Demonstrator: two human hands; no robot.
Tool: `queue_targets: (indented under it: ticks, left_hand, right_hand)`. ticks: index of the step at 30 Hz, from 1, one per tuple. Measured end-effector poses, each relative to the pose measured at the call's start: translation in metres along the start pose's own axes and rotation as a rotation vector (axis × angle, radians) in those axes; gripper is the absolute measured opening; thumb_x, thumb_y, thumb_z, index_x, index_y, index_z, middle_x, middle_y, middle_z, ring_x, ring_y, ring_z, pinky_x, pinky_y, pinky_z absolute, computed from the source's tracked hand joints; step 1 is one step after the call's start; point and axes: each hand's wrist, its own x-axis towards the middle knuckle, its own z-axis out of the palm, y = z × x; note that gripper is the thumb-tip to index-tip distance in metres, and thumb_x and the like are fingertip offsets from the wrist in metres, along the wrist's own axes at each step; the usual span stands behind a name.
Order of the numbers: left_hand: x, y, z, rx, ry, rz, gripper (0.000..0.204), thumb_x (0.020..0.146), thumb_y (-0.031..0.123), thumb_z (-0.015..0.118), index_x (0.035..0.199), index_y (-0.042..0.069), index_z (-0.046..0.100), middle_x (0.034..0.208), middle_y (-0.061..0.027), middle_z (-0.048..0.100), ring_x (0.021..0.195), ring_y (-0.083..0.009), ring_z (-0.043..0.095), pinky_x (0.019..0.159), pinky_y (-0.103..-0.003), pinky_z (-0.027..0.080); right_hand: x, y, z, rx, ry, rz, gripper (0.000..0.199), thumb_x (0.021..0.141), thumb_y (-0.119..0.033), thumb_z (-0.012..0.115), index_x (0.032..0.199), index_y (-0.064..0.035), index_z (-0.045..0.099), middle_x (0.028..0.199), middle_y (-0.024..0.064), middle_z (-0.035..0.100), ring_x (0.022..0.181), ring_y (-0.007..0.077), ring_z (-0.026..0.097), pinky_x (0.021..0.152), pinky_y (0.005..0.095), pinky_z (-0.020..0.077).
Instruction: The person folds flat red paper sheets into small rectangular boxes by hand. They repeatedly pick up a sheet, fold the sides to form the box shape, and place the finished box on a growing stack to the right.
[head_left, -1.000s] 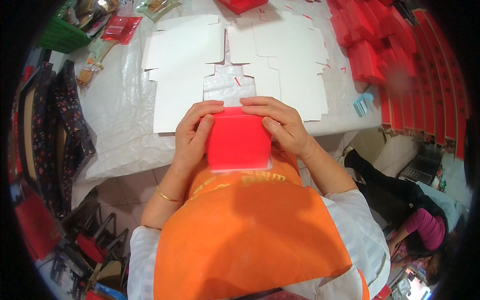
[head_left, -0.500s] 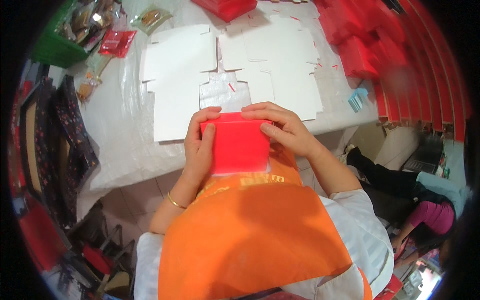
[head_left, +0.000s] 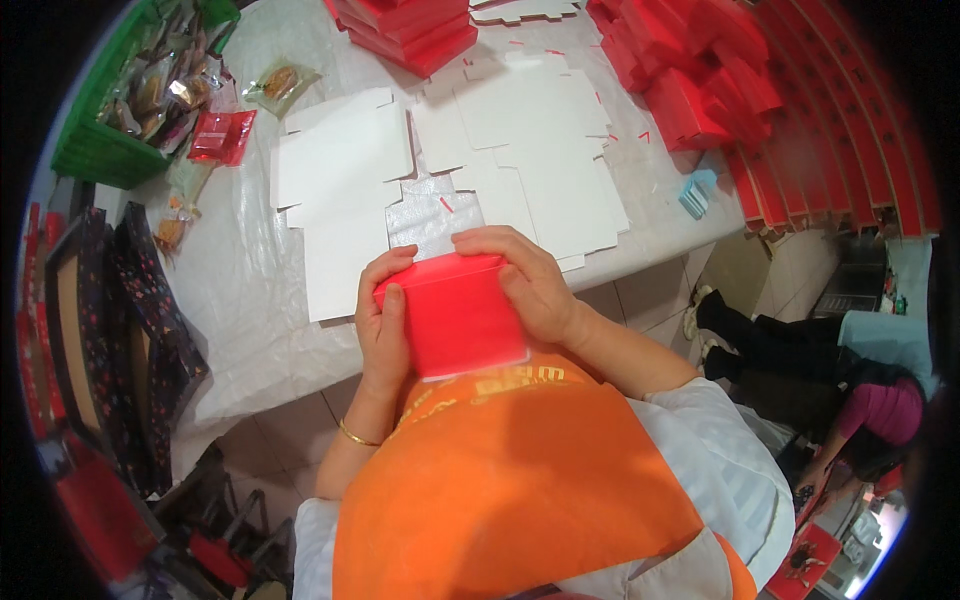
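Observation:
A red cardboard box (head_left: 458, 315) is held between both hands in front of my orange apron, close to the table's near edge. My left hand (head_left: 385, 310) grips its left side, thumb on the red face and fingers over the far edge. On the other side, my right hand (head_left: 525, 282) wraps the far right corner, its thumb also pressed on the face. The box's underside is hidden. Just beyond lie flat white die-cut card sheets (head_left: 335, 170), with a second group of white sheets (head_left: 535, 150) to their right.
Red boxes are stacked (head_left: 410, 35) at the far middle; more red boxes (head_left: 690, 100) pile at right. A green crate (head_left: 100, 150) of wrapped packets stands far left. A light-blue object (head_left: 697, 193) lies near the right edge. Another person (head_left: 880, 415) bends at right.
The view has shifted, showing more of the far table. My hands stay on the red box, which now tilts slightly; the right fingers and thumb have moved a little along it.

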Motion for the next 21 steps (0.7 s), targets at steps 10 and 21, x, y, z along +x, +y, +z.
queue_targets:
  ticks: [10,21]
  left_hand:
    - [-0.002,0.006,0.003,-0.078,0.085,-0.083,0.038,0.107,0.031,0.046,0.128,0.001,0.052,0.132,-0.0138,0.058,0.124,-0.0215,0.052,0.108,-0.036,0.038]
    - [0.003,0.014,0.008,-0.104,0.108,0.01,0.061,0.103,0.051,0.047,0.147,0.01,0.034,0.138,-0.0154,0.05,0.124,-0.0252,0.053,0.107,-0.041,0.044]
  right_hand:
    - [-0.003,-0.019,0.0,0.51,0.098,0.395,0.038,0.106,-0.025,0.04,0.135,-0.0014,0.046,0.131,0.0147,0.057,0.116,0.02,0.058,0.099,0.034,0.048]
    - [0.009,-0.009,-0.013,0.122,0.063,0.14,0.024,0.099,-0.011,0.051,0.12,-0.001,0.058,0.13,0.0183,0.052,0.113,0.0226,0.058,0.098,0.0364,0.0491]
